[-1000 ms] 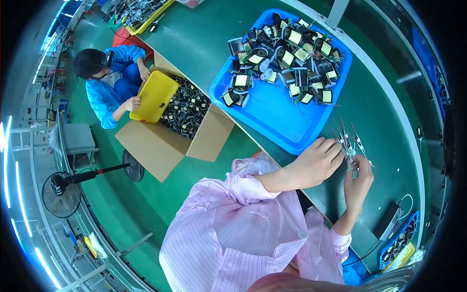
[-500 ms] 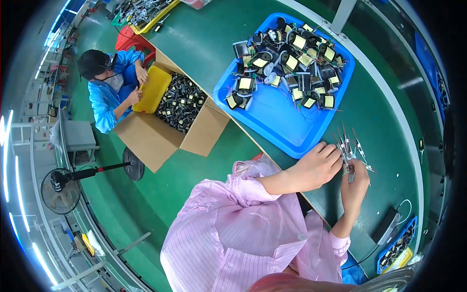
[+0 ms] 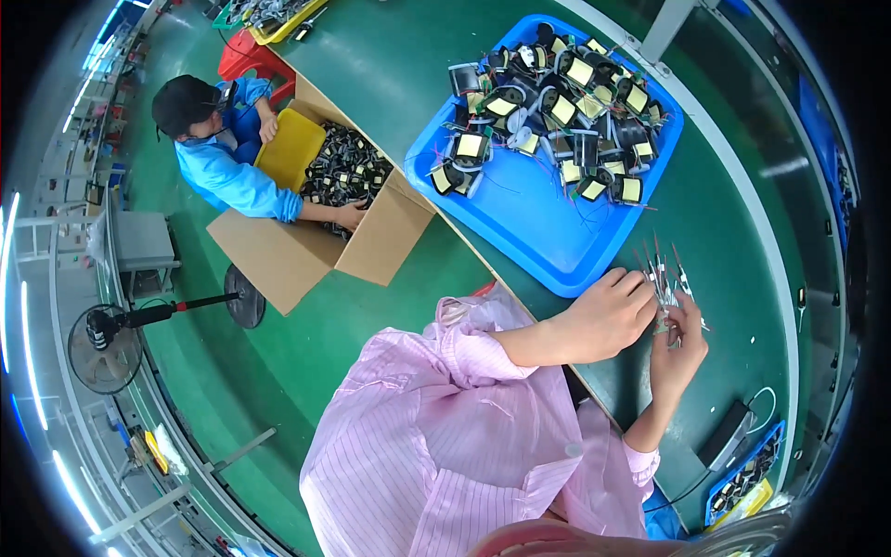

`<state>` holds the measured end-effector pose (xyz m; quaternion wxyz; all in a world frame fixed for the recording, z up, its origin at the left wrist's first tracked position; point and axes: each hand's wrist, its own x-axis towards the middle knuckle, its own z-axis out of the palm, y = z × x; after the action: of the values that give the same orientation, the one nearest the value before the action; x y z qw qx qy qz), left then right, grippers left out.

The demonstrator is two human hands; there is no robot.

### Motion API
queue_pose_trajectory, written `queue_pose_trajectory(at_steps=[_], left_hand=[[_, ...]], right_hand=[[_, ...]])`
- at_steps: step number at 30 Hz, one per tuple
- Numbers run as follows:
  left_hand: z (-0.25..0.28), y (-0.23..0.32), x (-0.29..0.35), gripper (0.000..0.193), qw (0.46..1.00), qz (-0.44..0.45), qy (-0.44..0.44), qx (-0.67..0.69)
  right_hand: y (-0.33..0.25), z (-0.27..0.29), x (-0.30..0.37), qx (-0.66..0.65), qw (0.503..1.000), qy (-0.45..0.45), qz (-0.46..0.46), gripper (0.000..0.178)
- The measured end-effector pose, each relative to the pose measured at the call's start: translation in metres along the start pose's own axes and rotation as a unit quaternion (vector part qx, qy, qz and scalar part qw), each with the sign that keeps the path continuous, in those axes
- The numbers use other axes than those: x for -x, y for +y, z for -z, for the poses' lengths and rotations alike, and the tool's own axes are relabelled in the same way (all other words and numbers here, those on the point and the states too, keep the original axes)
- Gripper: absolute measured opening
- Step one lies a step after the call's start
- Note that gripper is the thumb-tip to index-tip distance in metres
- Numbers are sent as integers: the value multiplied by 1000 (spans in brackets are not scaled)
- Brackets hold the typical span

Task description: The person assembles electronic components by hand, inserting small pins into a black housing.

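Several thin red and white wires with small pale connectors [image 3: 675, 277] lie in a loose bunch on the green table. My left hand [image 3: 608, 317] is closed at the bunch's left side, fingers curled down; what they hold, if anything, is hidden. On the near side of the bunch, my right hand [image 3: 679, 345] has thumb and fingers bent together around a small pale wired part [image 3: 662, 325]. Just beyond my left hand stands a blue tray [image 3: 548, 246], its far part heaped with black parts bearing cream pads [image 3: 561, 110] and loose wires.
Left of the table, a person in blue [image 3: 218, 172] bends over a cardboard box [image 3: 385, 243] of similar parts holding a yellow tray [image 3: 290, 148]. A black power adapter [image 3: 727, 436] and a small blue bin [image 3: 775, 436] are at right. A fan [image 3: 104, 348] stands far left.
The person in blue has reached one hand from the yellow tray down into the box. My right fingers have shifted slightly at the wires; my left hand stays close to its place.
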<state>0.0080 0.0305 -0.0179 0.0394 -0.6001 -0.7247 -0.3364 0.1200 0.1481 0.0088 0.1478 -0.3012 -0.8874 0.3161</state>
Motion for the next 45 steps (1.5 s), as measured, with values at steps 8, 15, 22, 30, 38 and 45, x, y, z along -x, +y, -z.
queue_pose_trajectory(at_steps=[8, 15, 22, 30, 38, 45], left_hand=[[-13, 19, -14, 38, 968, 68, 127, 204], [-7, 12, -13, 16, 967, 47, 170, 186], [4, 7, -9, 16, 908, 74, 135, 389], [12, 5, -7, 12, 899, 69, 160, 401], [13, 2, -3, 13, 888, 62, 146, 431], [17, 1, -1, 11, 841, 93, 107, 521]], right_hand=[[17, 5, 5, -353, 933, 64, -33, 13], [17, 10, 5, -442, 896, 40, -17, 16], [8, 16, 11, -423, 905, 8, 48, 17], [-7, 17, 20, -415, 909, 39, 9, 17], [-11, 14, 24, -417, 907, 62, -4, 17], [-32, 13, 24, -478, 876, 61, -33, 19]])
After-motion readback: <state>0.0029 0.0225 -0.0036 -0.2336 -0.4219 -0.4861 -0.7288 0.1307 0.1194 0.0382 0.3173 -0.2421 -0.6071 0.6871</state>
